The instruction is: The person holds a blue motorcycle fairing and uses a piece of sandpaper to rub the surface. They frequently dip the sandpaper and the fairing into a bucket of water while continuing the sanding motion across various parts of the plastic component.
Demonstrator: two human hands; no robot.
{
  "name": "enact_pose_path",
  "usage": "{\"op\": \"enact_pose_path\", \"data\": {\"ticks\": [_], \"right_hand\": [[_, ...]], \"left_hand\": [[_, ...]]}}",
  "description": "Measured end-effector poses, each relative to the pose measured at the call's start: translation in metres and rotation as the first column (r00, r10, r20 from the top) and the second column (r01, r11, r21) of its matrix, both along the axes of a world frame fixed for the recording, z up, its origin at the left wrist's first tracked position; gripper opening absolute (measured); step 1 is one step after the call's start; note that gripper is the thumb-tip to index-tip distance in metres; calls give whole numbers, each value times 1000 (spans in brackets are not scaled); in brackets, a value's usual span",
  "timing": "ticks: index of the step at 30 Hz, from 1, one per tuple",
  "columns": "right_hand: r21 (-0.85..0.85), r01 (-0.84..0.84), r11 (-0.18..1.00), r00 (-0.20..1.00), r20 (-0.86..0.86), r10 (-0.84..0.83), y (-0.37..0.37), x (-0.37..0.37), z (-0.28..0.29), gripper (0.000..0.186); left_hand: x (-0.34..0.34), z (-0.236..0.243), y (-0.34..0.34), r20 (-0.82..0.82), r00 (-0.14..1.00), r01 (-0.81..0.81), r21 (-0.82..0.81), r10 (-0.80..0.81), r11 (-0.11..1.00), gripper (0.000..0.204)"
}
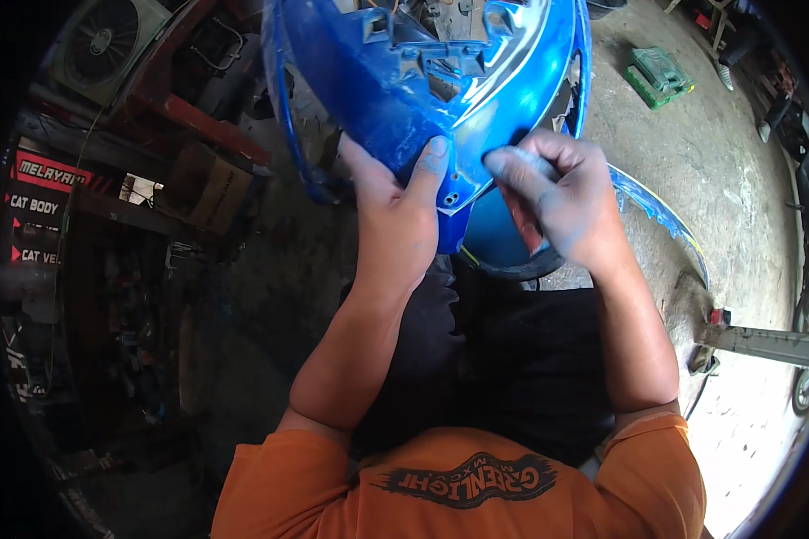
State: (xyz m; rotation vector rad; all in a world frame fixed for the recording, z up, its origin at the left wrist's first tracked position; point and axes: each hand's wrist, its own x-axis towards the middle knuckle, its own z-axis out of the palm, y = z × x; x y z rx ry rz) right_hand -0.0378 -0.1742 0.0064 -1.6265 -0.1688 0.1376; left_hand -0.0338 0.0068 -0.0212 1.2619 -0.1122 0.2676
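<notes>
A glossy blue plastic body panel (503, 81), with whitish scuffed patches and cut-out brackets, fills the upper middle of the head view. My left hand (388, 207) grips its lower left part, thumb lying on top and fingers curled round the edge. My right hand (571, 193) is closed on a red sheet or pad (526, 220), perhaps abrasive paper, at the panel's lower right edge; fingertips are dusted pale grey-blue. Behind it is a rounded blue container (494, 256). A long curved blue trim piece (656, 202) extends to the right.
Left: fan unit (99, 40), red metal frame (198, 121), cardboard box (211, 193), signboard (40, 207). Right: concrete floor (737, 225), green plastic case (656, 72), another person's leg and shoe (726, 72), metal beam (760, 341), wheel (804, 391). My dark-trousered legs (530, 350) lie below the panel.
</notes>
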Motion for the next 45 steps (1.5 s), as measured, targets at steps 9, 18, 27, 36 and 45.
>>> {"op": "enact_pose_path", "data": {"ticks": [9,18,27,36,45], "right_hand": [[11,78,997,997,15,-79,-3,39,-18,35],[-6,-163,987,987,13,163,-10,42,-14,34],[0,-193,981,980,-59,193,-9,38,-33,34],[-165,-143,976,970,-218,105,-42,54,-76,29],[-580,-19,814,910,-347,-226,-69,63,-181,34]], "left_hand": [[39,2,12,-260,959,151,121,-115,981,93],[23,-11,27,-138,990,49,249,-15,967,76],[22,-14,40,-231,971,133,324,-58,937,87],[39,-87,18,-87,995,68,240,-49,968,94],[81,-170,-25,-80,996,-22,327,51,945,107]]}}
